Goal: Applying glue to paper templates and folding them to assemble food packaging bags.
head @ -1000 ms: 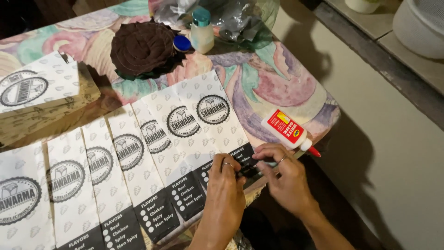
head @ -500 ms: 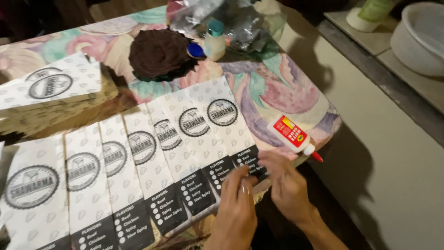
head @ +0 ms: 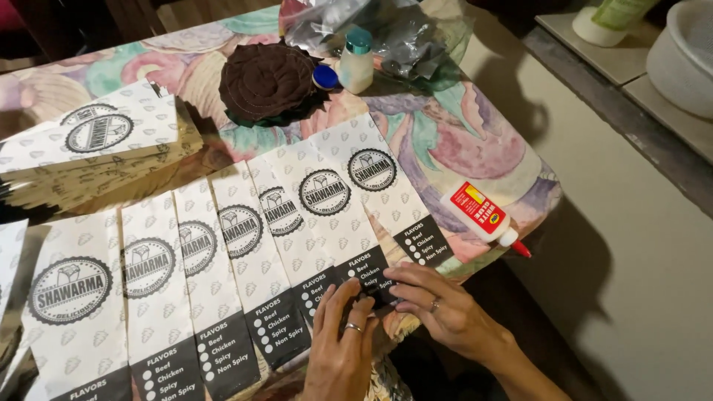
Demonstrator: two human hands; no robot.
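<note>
Both hands flat on one paper bag's dark bottom edge

The paper bag (head: 338, 215) lies pressed under the open left hand (head: 342, 345) and right hand (head: 438, 308), neither grasping; overlapped bags (head: 160, 282) fan leftward, a stack (head: 96, 152) waits beyond, glue bottle (head: 481, 215) rightward

Paper bags (head: 327, 223): white with a faint grey motif, black round emblem, black bottom band. Counter (head: 475, 141) cloth: pastel floral in pink, teal, purple. Glue bottle (head: 481, 215): white, red label, red tip.
</note>
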